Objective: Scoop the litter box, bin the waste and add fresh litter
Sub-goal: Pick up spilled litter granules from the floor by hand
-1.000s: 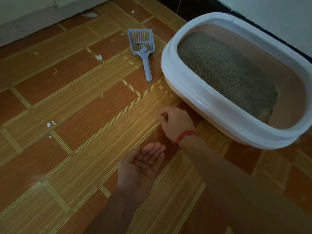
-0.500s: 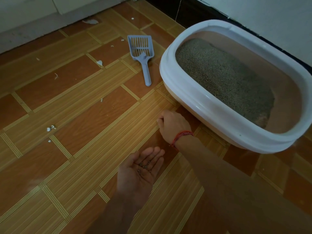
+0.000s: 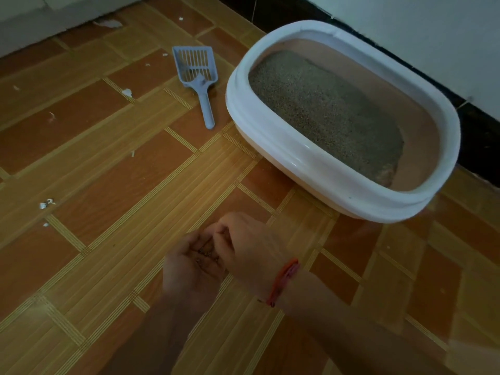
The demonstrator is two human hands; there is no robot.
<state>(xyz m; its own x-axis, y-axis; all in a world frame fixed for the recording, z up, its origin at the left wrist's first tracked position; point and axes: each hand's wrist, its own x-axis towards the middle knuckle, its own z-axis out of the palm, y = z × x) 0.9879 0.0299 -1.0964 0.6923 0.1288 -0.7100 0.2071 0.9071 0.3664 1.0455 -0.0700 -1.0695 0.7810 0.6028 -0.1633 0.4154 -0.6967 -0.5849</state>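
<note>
Litter box [image 3: 311,161]: a white-rimmed oval tray that sits on the tiled floor [image 3: 108,171] against the wall [image 3: 433,36]. The grey litter [image 3: 324,112] in it is heaped along the side away from the wall. A brownish patch shows at the end of the box nearest the person's right arm, and I cannot tell whether it is waste.

The blue slotted scoop [image 3: 198,77] lies flat on the floor just beside the box's left end, with its handle pointing back toward the person. Neither hand touches it.

In front of the box and well clear of its rim, the hands are together. The left hand [image 3: 189,266] is palm up and cupped, carrying a few dark grains [image 3: 207,254]. The right hand [image 3: 251,244], with a red thread [image 3: 282,281] at the wrist, has its fingertips bunched down into that palm and seems to pinch the grains.

This looks like tidying spilled litter off the floor, a side step before or between the scooping. The next move probably calls for carrying the cupped palm level to the box or a bin, then taking up the scoop. No bin or fresh litter bag is in view.

White scraps [image 3: 126,92] dot the floor left of the box. No brand, label or writing can be read anywhere.
</note>
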